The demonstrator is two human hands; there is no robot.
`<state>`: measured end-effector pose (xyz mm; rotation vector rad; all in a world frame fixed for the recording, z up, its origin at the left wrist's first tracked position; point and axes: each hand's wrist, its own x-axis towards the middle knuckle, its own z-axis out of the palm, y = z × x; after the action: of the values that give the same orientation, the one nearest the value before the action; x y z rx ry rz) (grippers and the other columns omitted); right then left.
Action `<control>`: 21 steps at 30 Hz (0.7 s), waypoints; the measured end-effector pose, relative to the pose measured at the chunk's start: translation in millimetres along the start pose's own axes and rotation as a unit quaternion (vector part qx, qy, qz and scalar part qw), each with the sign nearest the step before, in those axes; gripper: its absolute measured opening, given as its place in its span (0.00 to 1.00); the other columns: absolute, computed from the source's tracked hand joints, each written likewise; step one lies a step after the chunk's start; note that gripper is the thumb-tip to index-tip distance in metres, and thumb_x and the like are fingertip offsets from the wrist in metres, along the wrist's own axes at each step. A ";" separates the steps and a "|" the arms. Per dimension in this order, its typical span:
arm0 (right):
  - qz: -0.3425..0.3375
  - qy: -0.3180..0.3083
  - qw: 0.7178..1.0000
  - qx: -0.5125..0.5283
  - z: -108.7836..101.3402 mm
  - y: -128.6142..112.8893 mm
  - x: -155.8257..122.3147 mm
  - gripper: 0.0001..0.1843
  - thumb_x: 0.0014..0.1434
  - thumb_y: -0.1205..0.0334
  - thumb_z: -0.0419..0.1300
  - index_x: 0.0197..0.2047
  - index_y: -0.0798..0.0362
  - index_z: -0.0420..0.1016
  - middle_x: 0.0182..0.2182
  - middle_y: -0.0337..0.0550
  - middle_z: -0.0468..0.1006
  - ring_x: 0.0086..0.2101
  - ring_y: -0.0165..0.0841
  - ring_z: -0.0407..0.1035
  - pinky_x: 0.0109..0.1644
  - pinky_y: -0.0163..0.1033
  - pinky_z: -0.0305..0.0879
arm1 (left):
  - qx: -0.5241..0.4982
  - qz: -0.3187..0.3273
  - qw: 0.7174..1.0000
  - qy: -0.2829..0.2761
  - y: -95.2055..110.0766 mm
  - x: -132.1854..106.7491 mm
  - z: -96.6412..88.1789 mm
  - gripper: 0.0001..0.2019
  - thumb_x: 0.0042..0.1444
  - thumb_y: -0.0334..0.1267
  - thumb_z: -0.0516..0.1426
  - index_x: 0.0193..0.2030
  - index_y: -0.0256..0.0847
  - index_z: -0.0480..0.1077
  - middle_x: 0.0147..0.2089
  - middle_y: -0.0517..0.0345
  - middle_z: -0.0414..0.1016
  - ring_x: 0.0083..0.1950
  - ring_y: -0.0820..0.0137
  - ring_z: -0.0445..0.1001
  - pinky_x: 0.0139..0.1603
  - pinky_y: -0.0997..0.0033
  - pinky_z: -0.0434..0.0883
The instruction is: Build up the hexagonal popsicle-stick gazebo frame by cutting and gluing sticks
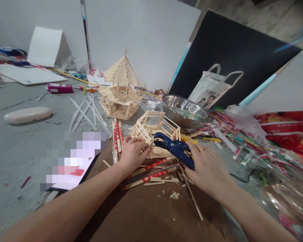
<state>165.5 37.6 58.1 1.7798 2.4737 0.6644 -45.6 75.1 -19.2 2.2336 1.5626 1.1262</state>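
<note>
A small frame of pale wooden sticks [171, 129] sits on the brown board [151, 208], many-sided and open at the top. At its near left side my left hand [134, 153] is closed, fingertips and thumb gripping the frame's sticks. My right hand [207, 164] is wrapped around dark blue pliers [178, 149] with curved jaws. The jaws point left, close to the frame and my left fingertips; whether they touch a stick I cannot tell. Red-and-clear wrapped chopsticks [150, 175] lie in front of the frame, with short cut stick pieces [175, 195] nearby.
Behind the frame stands a tiered stick pavilion [122, 87]. A metal basin [187, 111] is at back right, near a white bag [209, 85]. A lit phone [75, 168] lies left, a white oval case [27, 115] farther left. Plastic wrappers [244, 148] litter the right side.
</note>
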 end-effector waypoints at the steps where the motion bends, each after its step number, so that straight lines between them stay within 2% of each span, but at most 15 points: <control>1: -0.002 0.002 1.000 0.000 -0.1 -0.7 0.3 0.30 0.45 0.61 0.52 0.53 0.62 0.58 0.43 0.53 0.68 0.40 0.41 0.61 0.42 0.42 0.56 | -0.001 0.000 1.000 0.001 0.0 -0.1 0.2 0.12 0.51 0.44 0.51 0.22 0.44 0.69 0.30 0.62 0.74 0.42 0.69 0.69 0.48 0.61 0.51; 8: -0.021 0.012 1.000 -0.007 -1.8 -4.8 3.0 0.29 0.45 0.60 0.52 0.51 0.61 0.59 0.38 0.53 0.70 0.40 0.42 0.61 0.40 0.41 0.55 | 0.004 0.009 1.000 0.002 -0.1 -0.6 0.5 0.12 0.51 0.44 0.51 0.22 0.44 0.69 0.29 0.62 0.74 0.41 0.69 0.69 0.48 0.61 0.52; 17: -0.022 0.005 0.999 -0.029 -8.0 -7.6 4.9 0.28 0.44 0.61 0.52 0.50 0.62 0.60 0.40 0.53 0.69 0.39 0.41 0.62 0.41 0.42 0.55 | 0.008 0.015 1.000 0.001 -2.6 -1.6 1.4 0.11 0.52 0.43 0.50 0.26 0.45 0.71 0.31 0.61 0.75 0.42 0.68 0.69 0.48 0.59 0.51; 21: -0.013 -0.007 0.999 -0.037 -9.6 -7.4 2.6 0.28 0.45 0.61 0.52 0.50 0.62 0.59 0.38 0.53 0.70 0.38 0.41 0.62 0.41 0.42 0.54 | 0.005 0.013 1.000 -0.003 -1.5 -0.9 0.5 0.13 0.52 0.44 0.50 0.24 0.44 0.70 0.29 0.62 0.75 0.42 0.69 0.69 0.48 0.60 0.51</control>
<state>155.4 34.9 64.8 1.7185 2.4260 0.7293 -46.4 75.1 -20.8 2.2674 1.5447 1.1212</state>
